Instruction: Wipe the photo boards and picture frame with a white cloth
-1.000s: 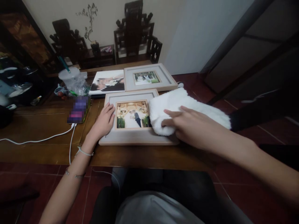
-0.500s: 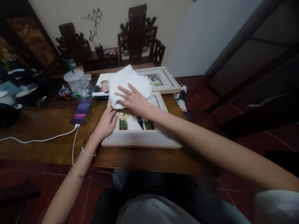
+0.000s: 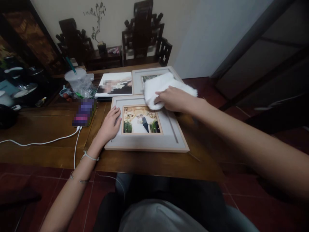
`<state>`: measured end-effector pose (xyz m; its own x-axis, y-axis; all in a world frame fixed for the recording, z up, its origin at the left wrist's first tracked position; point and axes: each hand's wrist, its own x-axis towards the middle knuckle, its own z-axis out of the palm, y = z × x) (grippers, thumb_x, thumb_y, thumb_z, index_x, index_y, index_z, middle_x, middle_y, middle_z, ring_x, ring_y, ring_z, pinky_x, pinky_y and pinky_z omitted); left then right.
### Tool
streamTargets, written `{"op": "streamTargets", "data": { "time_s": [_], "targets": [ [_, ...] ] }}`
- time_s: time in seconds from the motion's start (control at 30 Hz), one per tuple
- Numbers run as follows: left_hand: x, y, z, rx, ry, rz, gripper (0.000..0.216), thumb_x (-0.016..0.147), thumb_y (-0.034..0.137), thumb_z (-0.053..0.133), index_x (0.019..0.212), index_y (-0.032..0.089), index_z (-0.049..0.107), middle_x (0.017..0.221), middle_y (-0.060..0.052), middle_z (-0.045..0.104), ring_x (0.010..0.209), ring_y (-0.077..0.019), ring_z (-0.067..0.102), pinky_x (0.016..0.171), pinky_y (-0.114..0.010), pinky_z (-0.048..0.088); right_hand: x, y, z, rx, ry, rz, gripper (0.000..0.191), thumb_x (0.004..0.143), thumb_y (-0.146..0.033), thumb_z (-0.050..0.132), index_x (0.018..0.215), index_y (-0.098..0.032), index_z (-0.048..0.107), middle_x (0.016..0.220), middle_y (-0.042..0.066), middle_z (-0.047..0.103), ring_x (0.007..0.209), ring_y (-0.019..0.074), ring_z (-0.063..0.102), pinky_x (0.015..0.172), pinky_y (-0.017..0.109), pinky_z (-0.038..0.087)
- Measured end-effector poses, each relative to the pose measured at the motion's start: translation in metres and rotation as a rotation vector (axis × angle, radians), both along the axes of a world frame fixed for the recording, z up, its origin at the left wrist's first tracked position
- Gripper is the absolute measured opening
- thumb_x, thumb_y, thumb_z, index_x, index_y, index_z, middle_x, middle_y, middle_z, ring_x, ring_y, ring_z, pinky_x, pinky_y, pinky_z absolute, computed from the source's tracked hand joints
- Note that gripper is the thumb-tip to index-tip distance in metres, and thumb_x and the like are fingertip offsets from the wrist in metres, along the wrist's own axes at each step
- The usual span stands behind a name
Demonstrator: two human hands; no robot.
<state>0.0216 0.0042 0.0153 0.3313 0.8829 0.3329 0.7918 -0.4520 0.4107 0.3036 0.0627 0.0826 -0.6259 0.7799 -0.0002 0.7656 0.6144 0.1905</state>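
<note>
A picture frame [image 3: 142, 141] with a pale wood border and a couple's photo lies flat on the wooden table. My left hand [image 3: 111, 124] rests on its left side, fingers stretched over the edge. Over the frame's upper right corner, my right hand [image 3: 172, 99] grips a fluffy white cloth [image 3: 160, 85] and presses it down. The cloth hides that corner and part of a second picture frame [image 3: 138, 77] lying behind. To the left of that second frame is a white-edged photo panel [image 3: 116, 77], its picture partly blurred.
Left on the table [image 3: 55, 129] are a phone [image 3: 84, 112] with white charging cables [image 3: 48, 141], a lidded plastic cup [image 3: 74, 75] with a straw, and crumpled plastic wrap [image 3: 85, 88]. Dark carved chairs [image 3: 143, 35] stand against the wall behind.
My right hand has swept the white cloth rightward, from the frame's upper left to its upper right corner, uncovering the couple's photo and the photo panel. My left hand stays put.
</note>
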Motion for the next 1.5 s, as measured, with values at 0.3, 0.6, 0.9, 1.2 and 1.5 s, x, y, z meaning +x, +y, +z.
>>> {"op": "streamTargets", "data": {
  "time_s": [0.3,0.6,0.9,1.2,1.5],
  "targets": [
    [-0.002,0.003,-0.001,0.026,-0.015,0.005,0.039,0.094,0.023,0.047,0.128,0.014,0.063,0.141,-0.014,0.059,0.142,-0.0287,0.043,0.117,-0.054,0.036,0.028,-0.069,0.003,-0.142,0.020,0.039,0.057,0.062,0.008,0.042,0.101,-0.019,0.074,0.105,0.012,0.075,0.118,0.0331,0.061,0.095,0.048,0.046],
    [0.001,0.002,0.000,0.023,-0.003,0.016,0.039,0.095,0.023,0.046,0.126,0.009,0.063,0.142,-0.018,0.057,0.143,-0.0287,0.042,0.118,-0.054,0.033,0.045,-0.146,0.003,-0.373,0.231,0.086,0.058,0.069,0.004,0.047,0.111,-0.026,0.072,0.131,0.012,0.065,0.114,0.0313,0.065,0.089,0.042,0.055],
    [-0.001,0.001,0.001,0.015,-0.009,0.014,0.035,0.095,0.026,0.048,0.124,0.013,0.064,0.143,-0.016,0.056,0.143,-0.0289,0.041,0.118,-0.053,0.034,-0.003,-0.083,0.024,-0.074,0.280,-0.040,0.061,0.076,0.009,0.041,0.129,-0.015,0.061,0.149,0.021,0.046,0.123,0.0395,0.056,0.093,0.052,0.050],
    [-0.001,0.002,0.000,0.008,-0.012,0.025,0.038,0.094,0.025,0.048,0.124,0.008,0.064,0.141,-0.019,0.057,0.142,-0.0299,0.043,0.118,-0.054,0.033,-0.015,-0.022,-0.026,0.081,0.030,0.075,0.065,0.076,0.009,0.039,0.132,-0.016,0.059,0.155,0.016,0.041,0.133,0.0439,0.041,0.096,0.060,0.040],
    [-0.002,0.003,-0.003,0.033,-0.034,0.019,0.037,0.094,0.026,0.049,0.125,0.012,0.064,0.141,-0.016,0.058,0.142,-0.0289,0.043,0.117,-0.055,0.035,-0.011,-0.148,0.006,-0.212,0.022,0.151,0.055,0.076,-0.003,0.054,0.127,-0.021,0.065,0.143,0.015,0.055,0.118,0.0430,0.058,0.088,0.056,0.053]
  ]
}}
